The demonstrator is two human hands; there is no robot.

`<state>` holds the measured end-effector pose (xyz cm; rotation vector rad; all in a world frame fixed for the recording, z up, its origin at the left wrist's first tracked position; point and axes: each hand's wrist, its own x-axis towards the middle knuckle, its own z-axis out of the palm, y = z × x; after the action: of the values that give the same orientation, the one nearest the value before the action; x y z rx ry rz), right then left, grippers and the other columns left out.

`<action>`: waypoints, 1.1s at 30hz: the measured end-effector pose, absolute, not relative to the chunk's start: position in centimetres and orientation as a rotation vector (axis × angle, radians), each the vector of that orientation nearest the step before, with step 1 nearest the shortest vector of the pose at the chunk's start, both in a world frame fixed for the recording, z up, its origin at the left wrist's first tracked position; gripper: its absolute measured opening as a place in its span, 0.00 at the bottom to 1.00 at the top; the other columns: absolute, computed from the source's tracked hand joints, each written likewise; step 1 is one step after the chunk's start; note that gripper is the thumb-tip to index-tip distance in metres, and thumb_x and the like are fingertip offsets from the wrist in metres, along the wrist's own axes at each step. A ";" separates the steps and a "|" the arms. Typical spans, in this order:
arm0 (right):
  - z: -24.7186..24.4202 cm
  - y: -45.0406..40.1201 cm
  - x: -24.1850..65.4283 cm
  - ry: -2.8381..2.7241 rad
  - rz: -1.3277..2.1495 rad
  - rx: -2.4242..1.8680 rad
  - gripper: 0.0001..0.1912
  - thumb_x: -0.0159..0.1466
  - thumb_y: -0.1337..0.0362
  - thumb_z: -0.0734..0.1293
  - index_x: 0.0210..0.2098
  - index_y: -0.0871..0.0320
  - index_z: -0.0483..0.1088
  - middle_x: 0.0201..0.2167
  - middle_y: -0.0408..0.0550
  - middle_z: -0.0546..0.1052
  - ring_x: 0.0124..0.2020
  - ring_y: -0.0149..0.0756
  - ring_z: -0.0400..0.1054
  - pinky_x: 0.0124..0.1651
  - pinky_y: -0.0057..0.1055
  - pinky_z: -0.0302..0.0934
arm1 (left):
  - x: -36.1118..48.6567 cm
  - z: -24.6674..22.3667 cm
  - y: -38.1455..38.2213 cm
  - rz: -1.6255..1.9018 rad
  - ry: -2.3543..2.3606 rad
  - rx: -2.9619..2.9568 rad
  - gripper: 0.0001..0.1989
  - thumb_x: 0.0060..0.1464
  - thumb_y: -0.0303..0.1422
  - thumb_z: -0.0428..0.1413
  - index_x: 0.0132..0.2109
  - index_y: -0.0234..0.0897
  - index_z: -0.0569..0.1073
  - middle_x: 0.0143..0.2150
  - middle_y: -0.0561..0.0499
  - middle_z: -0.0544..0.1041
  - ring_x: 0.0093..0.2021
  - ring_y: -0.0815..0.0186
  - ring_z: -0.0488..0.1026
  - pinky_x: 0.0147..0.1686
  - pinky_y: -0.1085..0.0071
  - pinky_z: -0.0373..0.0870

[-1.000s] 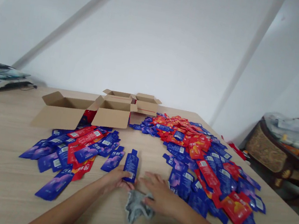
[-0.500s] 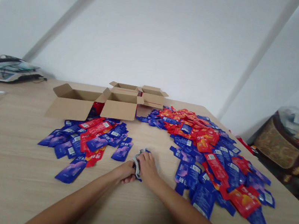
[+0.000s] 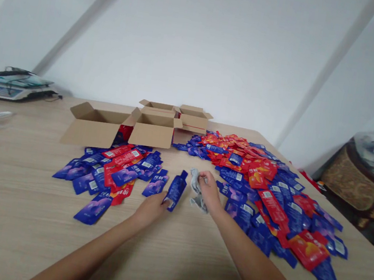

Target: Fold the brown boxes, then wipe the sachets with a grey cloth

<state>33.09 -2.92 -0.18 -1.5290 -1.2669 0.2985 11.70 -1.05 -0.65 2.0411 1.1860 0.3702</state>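
Near the middle of the table, my left hand (image 3: 154, 208) is closed on the lower end of a blue pouch (image 3: 176, 189), whose narrow spout end points away from me. To its right, my right hand (image 3: 209, 191) pinches a crumpled grey cloth (image 3: 197, 185) that hangs down to the tabletop. The pouch and the cloth are apart. Just left of the held pouch lies another blue pouch (image 3: 156, 183), beside a loose pile of blue and red pouches (image 3: 124, 175).
A large heap of red and blue pouches (image 3: 255, 179) spreads over the right side. Open cardboard boxes (image 3: 152, 135) stand behind the left pile. A scale (image 3: 3, 91) with things on it is at the far left, and a chair (image 3: 351, 187) stands beyond the right edge.
My hands have moved apart. The blue pouch, mostly hidden under the cloth before, now shows in my left hand, while my right hand has drawn the cloth away to the right.
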 end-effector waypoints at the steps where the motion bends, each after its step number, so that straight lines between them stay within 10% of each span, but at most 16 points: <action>1: 0.4 -3.8 32.1 -1.327 0.212 -1.455 0.08 0.62 0.64 0.56 0.35 0.56 0.66 0.35 0.46 0.70 0.41 0.36 0.63 0.45 0.32 0.57 | 11.9 -0.5 -1.3 0.348 1.192 2.296 0.08 0.56 0.35 0.49 0.37 0.36 0.69 0.28 0.48 0.73 0.28 0.62 0.72 0.29 0.69 0.64; 8: -2.5 -5.5 28.5 -2.059 0.171 -1.659 0.12 0.62 0.74 0.56 0.39 0.58 0.68 0.40 0.50 0.71 0.44 0.38 0.61 0.48 0.34 0.55 | 13.4 -1.5 -3.7 -0.083 0.735 2.998 0.15 0.54 0.23 0.47 0.47 0.33 0.71 0.43 0.39 0.76 0.43 0.56 0.74 0.41 0.64 0.68; 17: -1.5 -2.6 39.5 -1.988 0.038 -2.356 0.14 0.64 0.64 0.56 0.42 0.58 0.71 0.45 0.55 0.71 0.49 0.45 0.61 0.50 0.40 0.52 | 10.2 0.8 -1.0 0.031 1.172 2.838 0.17 0.53 0.31 0.52 0.51 0.36 0.70 0.43 0.41 0.76 0.45 0.53 0.73 0.44 0.61 0.67; 24: -1.3 -1.4 45.5 -1.628 -0.268 -2.538 0.20 0.62 0.64 0.59 0.52 0.60 0.65 0.52 0.59 0.67 0.54 0.48 0.58 0.52 0.43 0.48 | 10.7 -2.5 2.5 0.374 1.112 3.019 0.26 0.56 0.48 0.49 0.60 0.47 0.63 0.64 0.46 0.59 0.64 0.44 0.50 0.59 0.42 0.39; 33: -0.2 -1.7 47.1 -1.582 -0.239 -2.375 0.16 0.66 0.66 0.53 0.47 0.62 0.68 0.44 0.60 0.73 0.49 0.45 0.65 0.51 0.38 0.53 | 6.3 -4.3 9.4 0.321 1.407 2.989 0.25 0.60 0.47 0.44 0.62 0.50 0.60 0.63 0.50 0.62 0.65 0.40 0.43 0.56 0.36 0.35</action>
<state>47.09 -1.70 -0.25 -2.3754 -1.5825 -0.2388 6.30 9.44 -4.28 2.9886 1.4069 0.3205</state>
